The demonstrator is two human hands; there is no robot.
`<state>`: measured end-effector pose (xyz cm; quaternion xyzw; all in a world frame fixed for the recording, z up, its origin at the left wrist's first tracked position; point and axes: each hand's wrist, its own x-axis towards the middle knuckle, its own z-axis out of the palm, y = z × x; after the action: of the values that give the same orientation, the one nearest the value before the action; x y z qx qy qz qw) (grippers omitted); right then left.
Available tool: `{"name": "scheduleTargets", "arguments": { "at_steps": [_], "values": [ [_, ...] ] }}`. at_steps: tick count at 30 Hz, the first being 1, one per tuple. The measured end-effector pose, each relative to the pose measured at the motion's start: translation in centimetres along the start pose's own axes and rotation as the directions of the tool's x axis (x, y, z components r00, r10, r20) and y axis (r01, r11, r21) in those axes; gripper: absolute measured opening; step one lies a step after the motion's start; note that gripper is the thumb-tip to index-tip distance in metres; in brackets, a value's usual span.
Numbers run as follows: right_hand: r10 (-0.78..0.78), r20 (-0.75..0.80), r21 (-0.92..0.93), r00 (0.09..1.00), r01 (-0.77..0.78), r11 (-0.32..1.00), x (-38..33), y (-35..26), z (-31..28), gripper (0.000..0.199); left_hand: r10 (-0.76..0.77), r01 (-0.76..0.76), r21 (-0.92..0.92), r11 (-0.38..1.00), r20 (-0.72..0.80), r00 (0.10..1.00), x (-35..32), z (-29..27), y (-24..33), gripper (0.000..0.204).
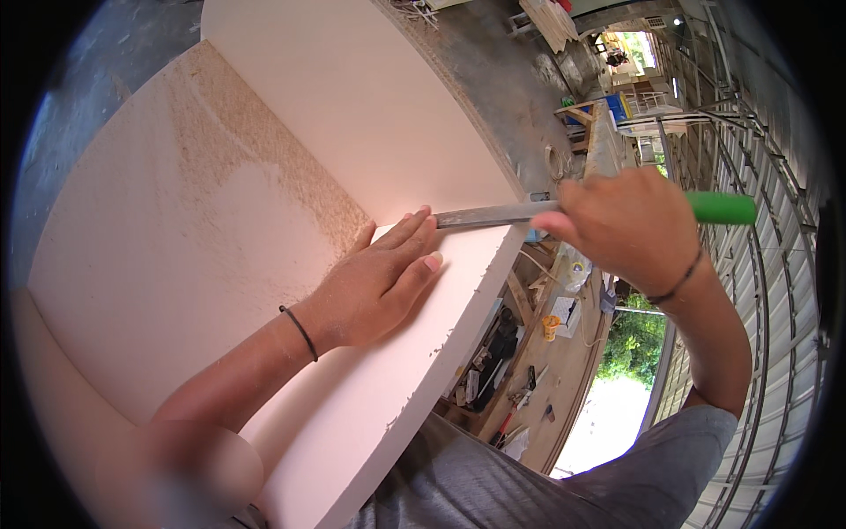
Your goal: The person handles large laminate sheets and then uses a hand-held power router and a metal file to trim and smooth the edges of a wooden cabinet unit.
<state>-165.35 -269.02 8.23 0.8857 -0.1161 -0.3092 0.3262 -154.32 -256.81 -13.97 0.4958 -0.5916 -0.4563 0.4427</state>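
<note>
My left hand (374, 282) lies with fingers stretched out on a pale board (401, 361), part of a larger white panel assembly. Its fingertips meet the far end of a flat grey metal file (498, 214). The file lies across the board's corner, along the foot of an upright white panel (352, 97). My right hand (630, 229) is closed around the file, and its green handle (727, 208) sticks out to the right. Small chips cling to the board's right edge. How firmly the left fingers press the file cannot be made out.
Sawdust (264, 167) covers part of the wide panel (123, 238) on the left. Below on the right, a wooden workbench (529, 401) carries tools and an orange cup (551, 327). A corrugated metal wall (775, 291) with bars stands at far right.
</note>
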Motion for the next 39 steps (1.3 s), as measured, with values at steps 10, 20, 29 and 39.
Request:
{"name": "scheduleTargets", "arguments": {
  "at_steps": [10,20,29,39],
  "values": [
    [0.082,0.033,0.030,0.996,-0.083,0.996,-0.8,1.5,-2.9,0.049,0.068,-0.073,-0.057,0.996,-0.089,0.994,-0.2,-2.3,2.3,0.055],
    [0.031,-0.065,-0.004,0.997,-0.031,1.000,-1.0,0.6,-0.6,0.047,0.060,-0.060,0.019,0.998,0.001,0.998,0.5,0.0,1.5,0.060],
    [0.015,-0.026,0.028,1.000,-0.014,1.000,0.4,0.7,-0.7,0.048,0.006,-0.010,-0.100,0.995,-0.047,0.999,0.3,-0.7,0.1,0.055],
    [0.581,-0.224,0.709,0.782,-0.279,0.648,-7.9,4.7,0.7,0.055,-0.126,0.096,-0.410,0.907,-0.048,0.991,0.2,1.0,2.2,0.068]
  ]
}}
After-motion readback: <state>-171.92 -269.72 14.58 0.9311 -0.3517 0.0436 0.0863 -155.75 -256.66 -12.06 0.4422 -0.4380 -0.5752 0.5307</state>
